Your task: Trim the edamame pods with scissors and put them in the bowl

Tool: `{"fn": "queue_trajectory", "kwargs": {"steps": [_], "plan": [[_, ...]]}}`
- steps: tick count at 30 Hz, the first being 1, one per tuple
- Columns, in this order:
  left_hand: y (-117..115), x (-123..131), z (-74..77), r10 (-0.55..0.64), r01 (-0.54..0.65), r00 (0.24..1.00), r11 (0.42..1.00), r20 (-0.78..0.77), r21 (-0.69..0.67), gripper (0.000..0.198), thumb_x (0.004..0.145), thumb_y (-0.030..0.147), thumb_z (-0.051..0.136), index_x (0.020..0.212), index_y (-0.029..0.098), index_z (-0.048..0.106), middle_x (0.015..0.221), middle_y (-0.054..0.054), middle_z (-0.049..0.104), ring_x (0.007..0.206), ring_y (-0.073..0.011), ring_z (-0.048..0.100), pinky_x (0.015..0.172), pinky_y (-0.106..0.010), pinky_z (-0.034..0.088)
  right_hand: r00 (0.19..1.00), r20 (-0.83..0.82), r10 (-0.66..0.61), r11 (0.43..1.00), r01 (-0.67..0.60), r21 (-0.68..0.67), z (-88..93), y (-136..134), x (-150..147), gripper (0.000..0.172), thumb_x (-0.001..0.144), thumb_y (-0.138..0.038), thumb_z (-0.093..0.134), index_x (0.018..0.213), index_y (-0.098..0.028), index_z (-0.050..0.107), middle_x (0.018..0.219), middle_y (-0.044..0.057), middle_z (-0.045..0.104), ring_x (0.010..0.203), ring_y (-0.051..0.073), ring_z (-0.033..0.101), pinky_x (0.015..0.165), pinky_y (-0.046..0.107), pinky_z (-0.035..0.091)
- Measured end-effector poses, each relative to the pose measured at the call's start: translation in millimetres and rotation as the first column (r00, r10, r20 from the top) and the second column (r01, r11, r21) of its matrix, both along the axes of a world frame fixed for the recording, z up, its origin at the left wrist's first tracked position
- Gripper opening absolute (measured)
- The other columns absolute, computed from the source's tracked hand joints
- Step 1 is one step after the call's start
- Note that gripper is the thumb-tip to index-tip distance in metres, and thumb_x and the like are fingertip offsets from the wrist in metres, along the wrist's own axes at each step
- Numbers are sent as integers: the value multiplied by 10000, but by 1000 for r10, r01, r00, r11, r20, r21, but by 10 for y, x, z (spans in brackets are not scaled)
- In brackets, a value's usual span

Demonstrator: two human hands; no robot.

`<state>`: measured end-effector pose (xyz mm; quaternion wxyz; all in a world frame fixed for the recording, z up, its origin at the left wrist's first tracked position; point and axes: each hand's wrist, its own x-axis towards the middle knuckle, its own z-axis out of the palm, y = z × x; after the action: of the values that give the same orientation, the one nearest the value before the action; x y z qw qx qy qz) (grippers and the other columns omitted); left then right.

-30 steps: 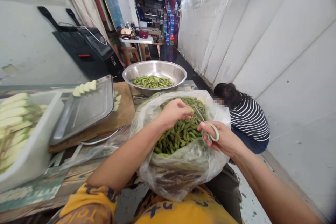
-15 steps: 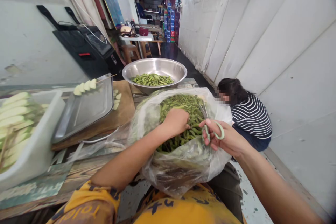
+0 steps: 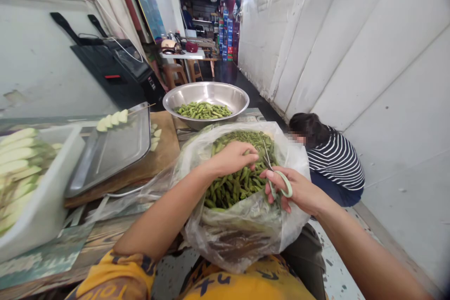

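A clear plastic bag (image 3: 242, 234) full of green edamame pods (image 3: 232, 191) stands open in front of me. Over the pods is my left hand (image 3: 235, 157), its fingers curled and pinched on what looks like a single pod, mostly hidden by the fingers. My right hand (image 3: 298, 190), at the bag's right side, grips a pair of scissors (image 3: 286, 185) by its pale green handles. The blades point up and away, slightly apart, close to my left fingertips. Just beyond the bag, a wide steel bowl (image 3: 227, 90) contains more pods.
On the left, a metal tray (image 3: 116, 147) with skewered pale slices (image 3: 113, 120) lies on a wooden board (image 3: 167, 143). A white bin (image 3: 45, 206) of slices stands nearer. A person in a striped top (image 3: 335, 161) crouches at right by the wall.
My left hand has lifted a little from among the pods, its fingers now turned toward the scissors. The scissors have shifted left, closer to that hand, and their blades point more upright.
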<state>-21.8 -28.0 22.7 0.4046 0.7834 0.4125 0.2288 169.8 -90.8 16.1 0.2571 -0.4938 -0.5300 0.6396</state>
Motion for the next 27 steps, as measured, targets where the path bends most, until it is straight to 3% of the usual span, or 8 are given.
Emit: {"fn": "queue_trajectory", "kwargs": {"steps": [8, 14, 20, 24, 27], "plan": [[16, -18, -18, -39, 42, 998, 997, 40, -65, 277, 820, 369, 519, 779, 138, 665, 628, 1, 650, 528, -98, 455, 527, -224, 341, 1000, 11, 14, 999, -15, 32, -68, 22, 16, 427, 743, -580, 657, 777, -179, 517, 595, -33, 544, 420, 86, 485, 280, 157, 289], [29, 7, -78, 65, -61, 996, 995, 58, -73, 325, 812, 421, 518, 725, 145, 665, 617, -1, 625, 512, -97, 441, 500, -219, 323, 1000, 12, 5, 1000, -5, 25, -28, 15, 23, 489, 720, -626, 655, 857, -174, 529, 697, 4, 556, 603, 151, 575, 316, 178, 384], [-28, 43, -28, 138, -134, 986, 990, 90, -52, 333, 816, 413, 504, 691, 142, 652, 612, 2, 598, 510, -88, 403, 493, -210, 309, 999, -15, 38, 999, -38, 38, -19, 7, 19, 474, 733, -600, 662, 904, -171, 557, 737, 13, 550, 672, 164, 580, 351, 185, 426], [-32, 31, -11, 131, -129, 989, 991, 67, -38, 330, 810, 407, 515, 656, 145, 643, 603, 4, 595, 512, -89, 405, 497, -211, 308, 1000, -23, 8, 997, -6, 77, -5, -3, -1, 447, 729, -589, 669, 833, -171, 552, 661, -15, 535, 563, 130, 544, 332, 183, 394], [-25, 26, -23, 118, -116, 992, 992, 46, -49, 338, 809, 414, 516, 655, 143, 648, 601, -5, 608, 520, -98, 422, 508, -218, 316, 1000, -11, -20, 996, 21, 85, -25, 1, 6, 409, 746, -548, 674, 734, -167, 528, 547, -50, 498, 403, 67, 436, 297, 161, 296]]}}
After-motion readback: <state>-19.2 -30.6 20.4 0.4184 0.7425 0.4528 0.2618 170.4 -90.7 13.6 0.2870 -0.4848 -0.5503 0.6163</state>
